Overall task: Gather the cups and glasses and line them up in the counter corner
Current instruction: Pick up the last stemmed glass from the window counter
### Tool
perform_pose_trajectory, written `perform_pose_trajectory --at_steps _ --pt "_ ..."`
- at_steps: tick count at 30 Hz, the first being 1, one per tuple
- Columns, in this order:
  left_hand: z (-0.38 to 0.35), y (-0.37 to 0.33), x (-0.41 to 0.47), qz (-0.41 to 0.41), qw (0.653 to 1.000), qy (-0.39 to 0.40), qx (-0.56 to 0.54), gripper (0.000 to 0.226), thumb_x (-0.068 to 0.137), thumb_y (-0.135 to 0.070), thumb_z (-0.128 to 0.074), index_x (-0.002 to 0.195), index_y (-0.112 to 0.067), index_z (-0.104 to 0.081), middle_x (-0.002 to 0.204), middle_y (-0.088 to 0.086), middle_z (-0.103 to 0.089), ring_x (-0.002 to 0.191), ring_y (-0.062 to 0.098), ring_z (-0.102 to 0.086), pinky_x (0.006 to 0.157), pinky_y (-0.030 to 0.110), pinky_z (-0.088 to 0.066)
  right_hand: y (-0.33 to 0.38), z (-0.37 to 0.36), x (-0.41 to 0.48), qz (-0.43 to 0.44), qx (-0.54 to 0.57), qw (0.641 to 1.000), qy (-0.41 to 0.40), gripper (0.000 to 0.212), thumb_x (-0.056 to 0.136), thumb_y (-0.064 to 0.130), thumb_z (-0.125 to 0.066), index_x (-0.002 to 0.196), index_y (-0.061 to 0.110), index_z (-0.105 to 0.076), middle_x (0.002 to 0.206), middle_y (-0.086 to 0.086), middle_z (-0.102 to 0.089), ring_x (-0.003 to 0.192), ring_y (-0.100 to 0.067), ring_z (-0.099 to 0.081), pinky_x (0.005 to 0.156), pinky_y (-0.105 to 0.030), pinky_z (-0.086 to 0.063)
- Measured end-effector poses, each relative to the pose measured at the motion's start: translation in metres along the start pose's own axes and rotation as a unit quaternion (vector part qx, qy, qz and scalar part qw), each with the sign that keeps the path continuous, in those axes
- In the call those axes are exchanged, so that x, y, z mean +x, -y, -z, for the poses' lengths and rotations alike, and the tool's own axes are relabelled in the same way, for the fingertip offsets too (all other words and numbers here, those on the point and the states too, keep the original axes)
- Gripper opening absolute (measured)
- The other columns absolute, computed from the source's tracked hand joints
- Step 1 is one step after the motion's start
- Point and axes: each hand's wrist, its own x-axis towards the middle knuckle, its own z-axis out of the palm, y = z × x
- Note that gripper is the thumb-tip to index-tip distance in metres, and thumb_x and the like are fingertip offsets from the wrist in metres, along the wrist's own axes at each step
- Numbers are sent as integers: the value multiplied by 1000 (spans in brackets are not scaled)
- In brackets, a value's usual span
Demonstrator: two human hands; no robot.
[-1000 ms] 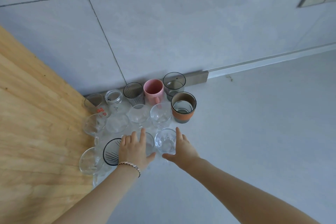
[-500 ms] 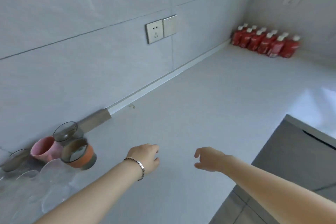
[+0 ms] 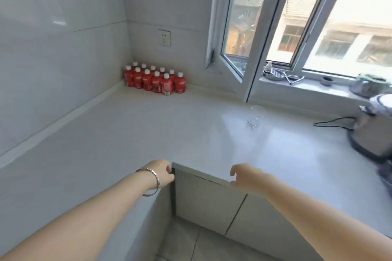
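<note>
Clear glass stands alone on the counter, well short of the window, ungathered. Left hand and right hand empty, fingers loosely curled.

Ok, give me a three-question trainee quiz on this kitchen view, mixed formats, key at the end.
1. True or false: the left hand holds a cup.
2. What stands nearest the clear glass? A) red bottles B) kettle C) wall socket
3. Fill in: the red bottles stand in the counter's far ____.

Key
1. False: both the left and the right hand are empty.
2. B
3. corner
</note>
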Motion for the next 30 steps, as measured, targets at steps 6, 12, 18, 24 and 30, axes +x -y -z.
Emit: perform_pose_trajectory --at_steps 6,12,18,24,30 --pt "9 -96 92 -81 995 25 48 37 89 -29 -48 124 -17 -53 129 5 -58 117 24 -56 97 30 -44 -91 40 47 -76 36 996 -21 43 96 27 -47 136 13 -44 137 -8 -50 128 -25 -47 100 -29 -40" --pt "20 -154 192 -123 989 42 66 37 88 -30 -48 123 -19 -53 129 4 -59 118 25 -55 99 30 -44 -147 76 121 -128 67 988 -53 42 93 31 -51 132 15 -50 134 -4 -55 125 -22 -50 100 -28 -40" --pt "29 -182 275 -113 987 80 81 36 89 -29 -47 123 -19 -53 129 3 -58 119 23 -54 100 31 -43 -186 103 198 -165 113 979 -42 43 94 29 -49 134 16 -47 137 -3 -52 126 -22 -49 101 -29 -40" --pt "22 -190 327 -75 988 114 73 34 90 -30 -46 120 -18 -55 125 4 -59 116 24 -56 98 30 -45 -216 121 281 -180 132 974 -36 53 86 36 -57 132 12 -45 133 -7 -53 120 -25 -53 97 -34 -46" --pt "4 -183 345 14 993 113 27 18 89 -29 -45 103 -28 -57 109 2 -58 99 25 -56 88 26 -44 -228 134 360 -139 168 973 -71 86 80 48 -62 145 14 -18 134 -11 -37 115 -32 -53 89 -38 -48"
